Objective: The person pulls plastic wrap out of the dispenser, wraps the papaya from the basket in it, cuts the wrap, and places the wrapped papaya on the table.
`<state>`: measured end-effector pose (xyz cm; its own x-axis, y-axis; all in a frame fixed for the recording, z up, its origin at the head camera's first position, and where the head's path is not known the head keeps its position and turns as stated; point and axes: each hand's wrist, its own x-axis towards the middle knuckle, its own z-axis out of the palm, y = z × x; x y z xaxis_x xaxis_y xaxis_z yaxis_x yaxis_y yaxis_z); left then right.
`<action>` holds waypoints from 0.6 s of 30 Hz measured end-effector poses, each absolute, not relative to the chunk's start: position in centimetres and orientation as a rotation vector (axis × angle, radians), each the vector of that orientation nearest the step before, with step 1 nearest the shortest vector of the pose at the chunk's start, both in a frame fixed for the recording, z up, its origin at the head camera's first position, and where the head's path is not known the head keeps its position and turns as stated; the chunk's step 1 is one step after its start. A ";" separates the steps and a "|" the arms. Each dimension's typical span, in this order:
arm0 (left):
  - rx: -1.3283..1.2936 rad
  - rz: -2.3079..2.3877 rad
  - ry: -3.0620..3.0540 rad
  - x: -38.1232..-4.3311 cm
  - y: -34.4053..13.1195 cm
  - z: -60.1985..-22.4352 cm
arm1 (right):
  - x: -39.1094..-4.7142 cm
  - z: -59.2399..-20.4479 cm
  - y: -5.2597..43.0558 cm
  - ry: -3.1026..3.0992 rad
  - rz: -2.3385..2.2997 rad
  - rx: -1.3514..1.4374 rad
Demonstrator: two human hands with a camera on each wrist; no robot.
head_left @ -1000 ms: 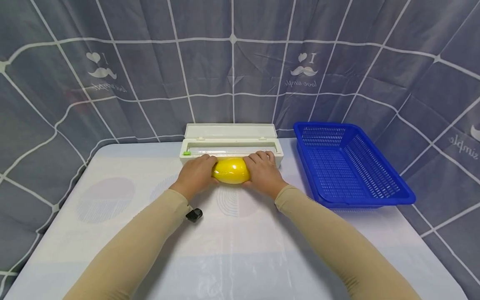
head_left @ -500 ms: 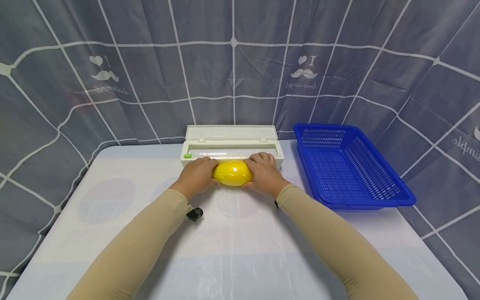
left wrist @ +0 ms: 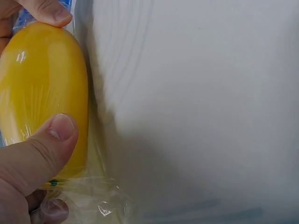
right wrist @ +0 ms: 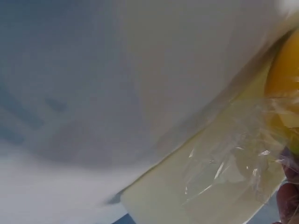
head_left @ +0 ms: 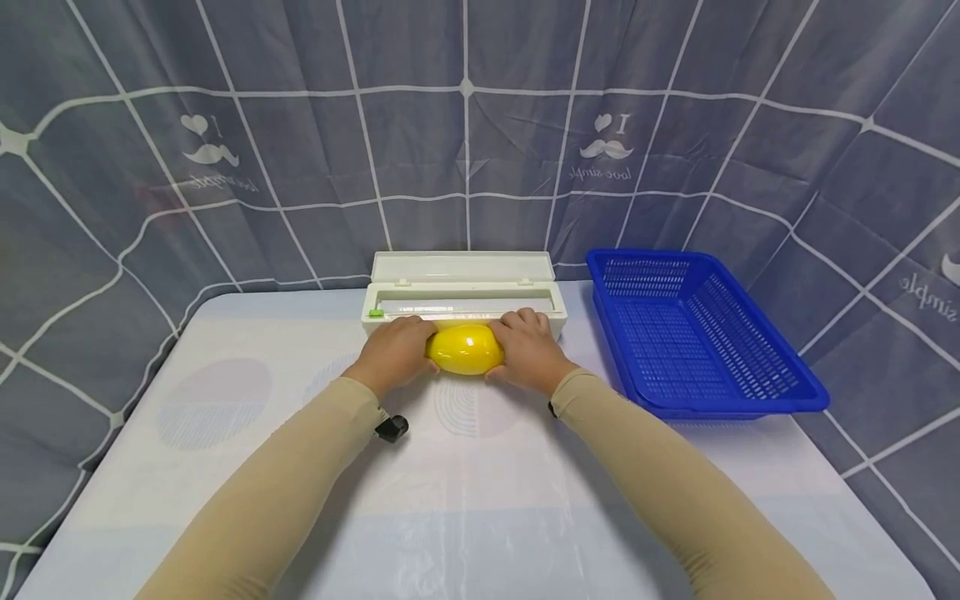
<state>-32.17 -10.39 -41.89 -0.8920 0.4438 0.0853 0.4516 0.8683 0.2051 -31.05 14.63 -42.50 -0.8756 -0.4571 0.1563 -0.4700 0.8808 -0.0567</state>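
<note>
on the desk [head_left: 480,492] we see the white box [head_left: 465,289], lid [head_left: 462,267] raised, something pale inside, green slider [head_left: 376,313] at its left end; the blue basket [head_left: 720,406] stands to its right. mirrored on the curtain [head_left: 420,142] we read "love simple". at the box's near side, the yellow oval [head_left: 466,349], in clear film [left wrist: 105,205], points left to right, the left hand [head_left: 393,352] gripping one end, the right hand [head_left: 534,350] the other.

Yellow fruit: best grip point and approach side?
Probably the two rounded ends of the yellow fruit, coming in from left and right: it lies lengthwise along the front of the white box, which crowds its far side. The left hand and right hand hold it there. Clear film bunches past the ends, so grip the fruit itself.
</note>
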 end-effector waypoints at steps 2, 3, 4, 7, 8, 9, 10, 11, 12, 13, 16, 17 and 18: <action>-0.718 -0.354 -3.008 -32.1 -10.5 -41.9 | -31.0 -42.4 14.6 -2.911 0.129 0.724; -0.717 -0.357 -3.012 -32.1 -10.5 -42.0 | -31.0 -42.4 14.6 -2.910 0.123 0.727; -0.714 -0.364 -3.016 -32.0 -10.5 -42.0 | -31.0 -42.3 14.6 -2.911 0.122 0.729; -0.704 -0.380 -3.021 -32.0 -10.5 -42.1 | -31.0 -42.2 14.7 -2.917 0.151 0.726; -0.700 -0.385 -3.019 -32.0 -10.5 -42.1 | -31.0 -42.2 14.7 -2.918 0.161 0.724; -0.697 -0.389 -3.016 -31.9 -10.5 -42.1 | -31.0 -42.2 14.8 -2.917 0.171 0.722; -0.695 -0.395 -3.014 -31.9 -10.5 -42.0 | -31.0 -42.2 14.8 -2.917 0.189 0.718; -0.697 -0.398 -3.010 -31.9 -10.6 -42.1 | -31.0 -42.2 14.9 -2.915 0.202 0.716; -0.701 -0.401 -3.004 -31.8 -10.6 -42.1 | -31.0 -42.2 15.0 -2.913 0.207 0.715; -0.707 -0.405 -2.997 -31.8 -10.7 -42.1 | -31.0 -42.2 15.0 -2.911 0.208 0.715; -0.724 -0.398 -2.979 -31.6 -10.9 -42.1 | -31.0 -42.4 15.3 -2.915 0.234 0.704; -0.730 -0.394 -2.972 -31.5 -11.0 -42.1 | -31.0 -42.5 15.4 -2.919 0.226 0.698; -0.735 -0.394 -2.966 -31.5 -11.0 -42.1 | -31.0 -42.6 15.5 -2.925 0.220 0.691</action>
